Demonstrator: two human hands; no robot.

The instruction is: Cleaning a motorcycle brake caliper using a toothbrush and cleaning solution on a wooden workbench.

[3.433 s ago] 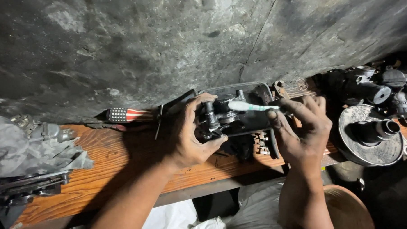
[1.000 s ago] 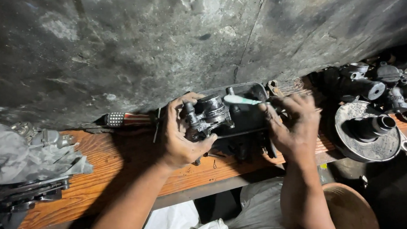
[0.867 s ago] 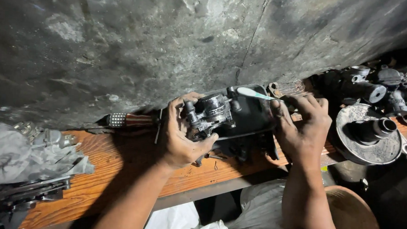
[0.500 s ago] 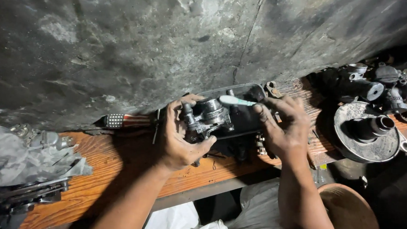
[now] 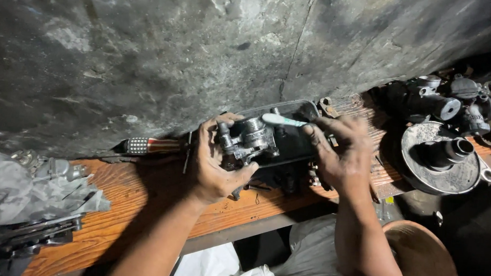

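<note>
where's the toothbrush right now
In the head view the toothbrush is at centre, held by the right hand over the black tray, its head at the metal part gripped by the left hand.

A worn wooden table (image 5: pixel 145 205) carries grey rags (image 5: pixel 31 190) (far left), a striped-handled screwdriver (image 5: pixel 147 146), a black tray (image 5: pixel 294 142) and greasy engine parts (image 5: pixel 446 156).

We see bare bench (image 5: pixel 145 205) left of our hands; the wall (image 5: pixel 150 58) blocks behind, rags (image 5: pixel 31 190) far left, engine parts (image 5: pixel 441 155) crowd the right.
</note>
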